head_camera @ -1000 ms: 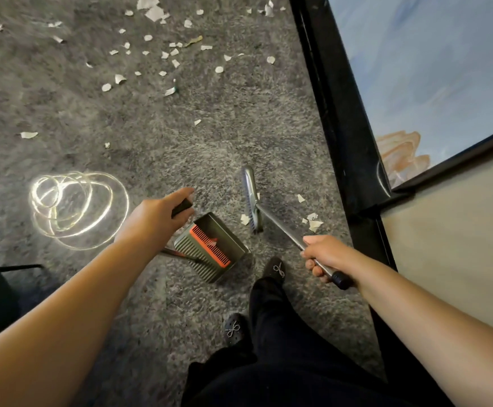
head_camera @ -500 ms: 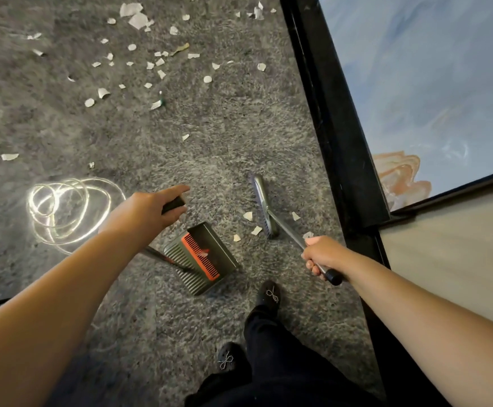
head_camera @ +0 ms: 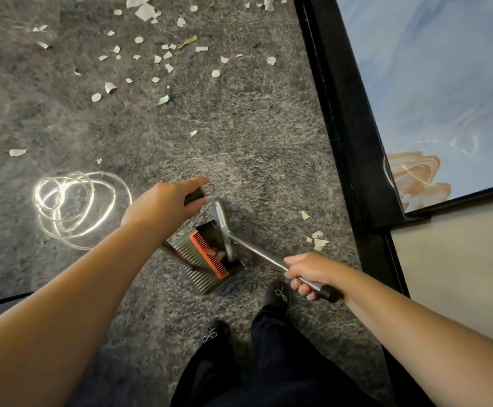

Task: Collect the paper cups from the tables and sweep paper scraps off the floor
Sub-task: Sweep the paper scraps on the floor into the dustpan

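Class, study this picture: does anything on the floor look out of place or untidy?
Yes. Torn paper scraps litter the grey carpet, mostly far from the dustpan; a few lie beside the black frame.

Dustpan handle (head_camera: pixel 193 196) mostly hidden under left hand (head_camera: pixel 163 205), broom head (head_camera: pixel 223 230) blurred (bristles indistinct), painting (head_camera: pixel 433 83) cropped

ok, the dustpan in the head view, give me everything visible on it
The dustpan sits on the grey carpet in front of the person's shoes. It looks like dark grey-green plastic, ribbed on top, with an orange comb strip across it. Its open mouth faces right. A long handle runs up to a black grip held by the left hand. The broom head, worked by the right hand, is pushed into the mouth, with a scrap or two beside the bristles.
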`<action>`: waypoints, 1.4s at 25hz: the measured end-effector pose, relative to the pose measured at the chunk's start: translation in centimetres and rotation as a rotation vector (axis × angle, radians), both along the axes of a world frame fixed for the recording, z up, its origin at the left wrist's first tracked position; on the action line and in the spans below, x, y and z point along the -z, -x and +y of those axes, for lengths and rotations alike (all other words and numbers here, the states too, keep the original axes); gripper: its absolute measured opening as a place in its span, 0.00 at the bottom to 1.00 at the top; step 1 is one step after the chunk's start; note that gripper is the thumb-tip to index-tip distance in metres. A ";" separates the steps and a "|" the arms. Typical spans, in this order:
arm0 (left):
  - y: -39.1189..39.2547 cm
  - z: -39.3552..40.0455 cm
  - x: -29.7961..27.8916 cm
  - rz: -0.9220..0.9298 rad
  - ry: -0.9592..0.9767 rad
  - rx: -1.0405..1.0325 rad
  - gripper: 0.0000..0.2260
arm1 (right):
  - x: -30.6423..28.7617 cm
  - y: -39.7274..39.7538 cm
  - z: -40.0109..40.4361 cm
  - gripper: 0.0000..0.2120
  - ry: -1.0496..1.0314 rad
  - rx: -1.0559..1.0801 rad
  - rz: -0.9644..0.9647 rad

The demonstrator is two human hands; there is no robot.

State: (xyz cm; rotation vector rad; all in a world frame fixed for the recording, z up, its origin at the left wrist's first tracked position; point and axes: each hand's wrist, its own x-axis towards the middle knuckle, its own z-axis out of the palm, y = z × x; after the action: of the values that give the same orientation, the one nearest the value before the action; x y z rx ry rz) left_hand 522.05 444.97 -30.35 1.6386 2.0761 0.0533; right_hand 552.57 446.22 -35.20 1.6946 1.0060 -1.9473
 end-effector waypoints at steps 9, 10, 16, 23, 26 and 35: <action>4.3 -7.1 0.5 -0.130 -0.034 -0.004 0.21 | -3.4 2.9 -8.6 0.31 -0.084 0.067 -0.005; 5.0 -8.1 0.5 -0.145 -0.045 0.005 0.21 | -3.5 3.1 -9.3 0.30 -0.098 0.092 -0.019; 8.7 -10.3 -1.5 -0.197 -0.016 0.120 0.22 | -3.8 3.6 -12.6 0.30 -0.181 0.229 -0.057; 9.2 -11.6 -0.5 -0.094 0.074 0.199 0.20 | -0.9 3.1 -14.0 0.30 -0.222 0.220 -0.184; 8.9 -11.3 -0.2 -0.074 0.058 0.198 0.19 | 1.1 3.7 -14.0 0.31 -0.220 0.147 -0.218; 9.4 -11.4 -0.3 -0.064 0.039 0.158 0.20 | 4.3 8.5 -13.4 0.32 -0.171 -0.035 -0.128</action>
State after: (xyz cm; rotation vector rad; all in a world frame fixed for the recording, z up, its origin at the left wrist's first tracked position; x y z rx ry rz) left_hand 512.64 433.59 -30.06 1.7483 1.8833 0.0113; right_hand 544.05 432.79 -39.49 1.8532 1.1744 -1.7492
